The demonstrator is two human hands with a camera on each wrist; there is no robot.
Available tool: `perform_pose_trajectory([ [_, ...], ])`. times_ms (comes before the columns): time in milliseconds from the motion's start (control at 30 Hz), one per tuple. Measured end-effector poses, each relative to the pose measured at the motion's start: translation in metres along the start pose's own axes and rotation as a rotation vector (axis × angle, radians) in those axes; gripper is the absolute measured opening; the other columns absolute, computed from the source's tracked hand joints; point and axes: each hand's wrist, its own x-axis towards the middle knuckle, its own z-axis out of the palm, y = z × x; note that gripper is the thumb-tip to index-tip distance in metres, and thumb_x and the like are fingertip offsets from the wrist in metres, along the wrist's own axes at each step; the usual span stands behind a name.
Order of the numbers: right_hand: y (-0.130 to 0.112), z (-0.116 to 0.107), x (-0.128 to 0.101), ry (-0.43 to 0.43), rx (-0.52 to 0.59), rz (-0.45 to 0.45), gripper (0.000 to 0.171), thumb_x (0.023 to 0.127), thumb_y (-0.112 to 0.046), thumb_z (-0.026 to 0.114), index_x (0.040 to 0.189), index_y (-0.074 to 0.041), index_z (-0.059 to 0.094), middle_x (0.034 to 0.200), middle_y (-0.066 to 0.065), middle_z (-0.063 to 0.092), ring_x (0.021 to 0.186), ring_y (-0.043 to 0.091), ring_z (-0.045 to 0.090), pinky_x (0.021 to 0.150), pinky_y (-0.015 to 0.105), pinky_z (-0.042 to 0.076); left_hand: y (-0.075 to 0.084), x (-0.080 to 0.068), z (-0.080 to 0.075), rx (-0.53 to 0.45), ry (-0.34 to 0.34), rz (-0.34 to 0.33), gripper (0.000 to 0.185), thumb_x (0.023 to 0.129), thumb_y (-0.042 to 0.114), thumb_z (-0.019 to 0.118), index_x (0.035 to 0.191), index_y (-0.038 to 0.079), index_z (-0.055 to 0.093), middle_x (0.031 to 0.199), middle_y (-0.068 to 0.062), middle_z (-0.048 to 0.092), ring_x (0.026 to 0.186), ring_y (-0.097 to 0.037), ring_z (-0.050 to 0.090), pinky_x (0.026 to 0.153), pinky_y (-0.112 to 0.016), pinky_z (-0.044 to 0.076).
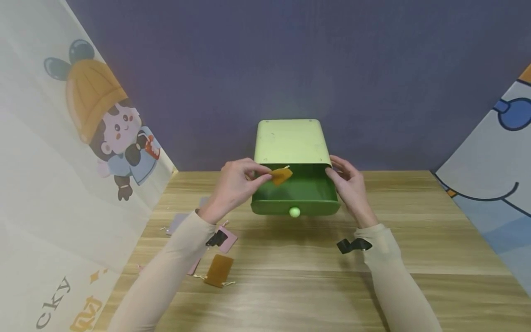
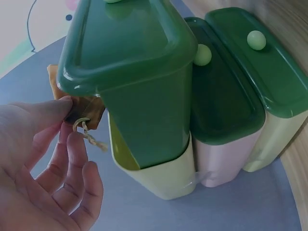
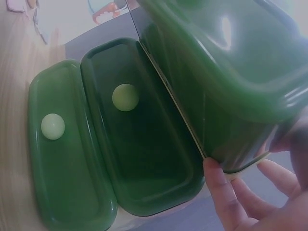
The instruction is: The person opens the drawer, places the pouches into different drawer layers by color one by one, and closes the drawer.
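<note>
A small drawer cabinet (image 1: 292, 140) with a pale yellow-green top stands against the back wall. Its top drawer (image 1: 294, 206), dark green with a round light knob (image 1: 294, 212), is pulled out. My left hand (image 1: 234, 184) pinches an orange-brown drawstring pouch (image 1: 281, 175) between thumb and fingers, over the left part of the open drawer. The pouch's cord (image 2: 89, 136) dangles in the left wrist view. At the cabinet's right front edge, my right hand (image 1: 350, 189) holds the side, with thumb at the opening and fingers (image 3: 221, 192) along the outside.
Two lower drawers (image 3: 144, 159) stay closed beneath the pulled-out one. On the wooden table (image 1: 290, 286), left of the cabinet, lie another orange-brown pouch (image 1: 219, 270), a pink pouch (image 1: 227, 239) and a greyish pouch (image 1: 178, 222). Printed panels (image 1: 33, 161) flank both sides.
</note>
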Motion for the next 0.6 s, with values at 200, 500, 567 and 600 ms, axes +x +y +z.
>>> perform_pose_trajectory([
  [200, 0.002, 0.001, 0.000, 0.019, -0.001, -0.007, 0.051, 0.105, -0.024, 0.068, 0.154, -0.013, 0.057, 0.157, 0.016, 0.057, 0.116, 0.003, 0.062, 0.086, 0.013, 0.055, 0.000, 0.003, 0.007, -0.002, -0.023, 0.007, 0.013, 0.095, 0.024, 0.083, 0.106, 0.018, 0.086, 0.101, 0.001, 0.081, 0.080, -0.012, 0.072, 0.068, -0.029, 0.054],
  [500, 0.003, 0.002, 0.001, 0.024, 0.002, -0.019, 0.051, 0.105, -0.024, 0.068, 0.154, -0.013, 0.057, 0.155, 0.017, 0.059, 0.114, 0.001, 0.062, 0.086, 0.012, 0.053, -0.003, 0.010, 0.016, 0.015, -0.080, -0.019, 0.015, 0.096, 0.028, 0.082, 0.108, 0.021, 0.085, 0.100, 0.004, 0.080, 0.076, -0.010, 0.067, 0.084, -0.036, 0.050],
  [567, 0.002, 0.002, 0.001, 0.021, 0.008, -0.014, 0.051, 0.105, -0.024, 0.068, 0.154, -0.013, 0.057, 0.155, 0.016, 0.058, 0.114, 0.001, 0.062, 0.086, 0.013, 0.053, -0.003, 0.012, 0.019, 0.017, -0.093, -0.020, 0.014, 0.096, 0.028, 0.082, 0.108, 0.021, 0.086, 0.100, 0.004, 0.080, 0.074, -0.010, 0.066, 0.082, -0.036, 0.051],
  [600, 0.002, 0.002, 0.001, 0.020, 0.012, -0.013, 0.051, 0.105, -0.024, 0.068, 0.154, -0.013, 0.057, 0.155, 0.016, 0.058, 0.114, 0.002, 0.062, 0.086, 0.013, 0.054, -0.003, 0.013, 0.020, 0.019, -0.097, -0.020, 0.014, 0.096, 0.028, 0.082, 0.108, 0.021, 0.086, 0.100, 0.004, 0.080, 0.073, -0.009, 0.066, 0.081, -0.035, 0.051],
])
